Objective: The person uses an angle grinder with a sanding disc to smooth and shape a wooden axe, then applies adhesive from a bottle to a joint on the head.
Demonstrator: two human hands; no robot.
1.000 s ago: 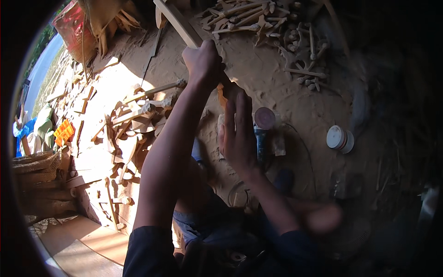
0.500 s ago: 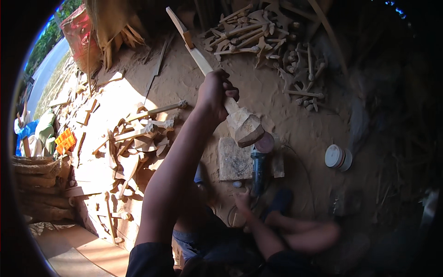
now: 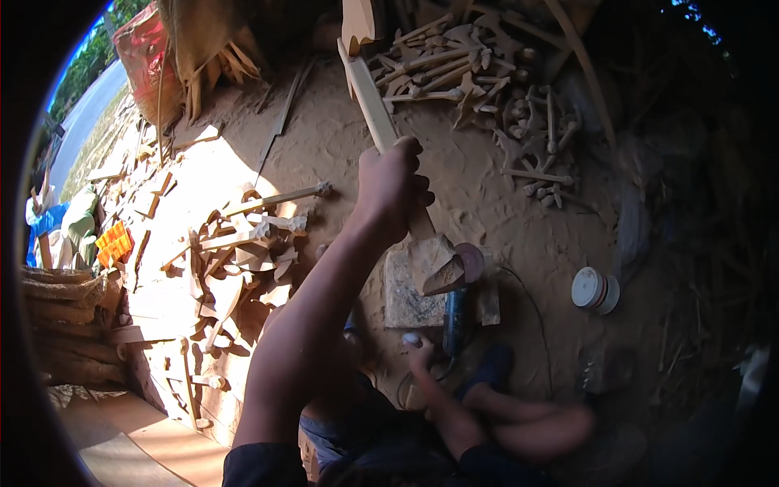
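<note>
My left hand (image 3: pixel 395 187) grips a long, roughly carved wooden piece (image 3: pixel 376 109) by its squared shaft. Its blocky, faceted head (image 3: pixel 438 268) points down toward me, and the far end runs out past the top edge. Beside that head is the reddish disc (image 3: pixel 469 261) of an angle grinder (image 3: pixel 454 321), whose dark blue-green body points toward me; whether wood and disc touch I cannot tell. Just left of the grinder's near end, my right hand (image 3: pixel 420 355) has its fingers closed on a small pale oval thing (image 3: pixel 412 338).
A worn block (image 3: pixel 406 296) lies under the grinder on the dirt floor. Heaps of carved wooden pieces lie at the back (image 3: pixel 450 65) and left (image 3: pixel 243 243). At right stands a round white container (image 3: pixel 592 290), near a dark cable (image 3: pixel 540 325). My bent leg (image 3: pixel 527 410) is in front.
The wooden piece has swung more upright, its head now lower beside the disc. My right hand has shifted left, from beside the grinder onto the small pale oval thing.
</note>
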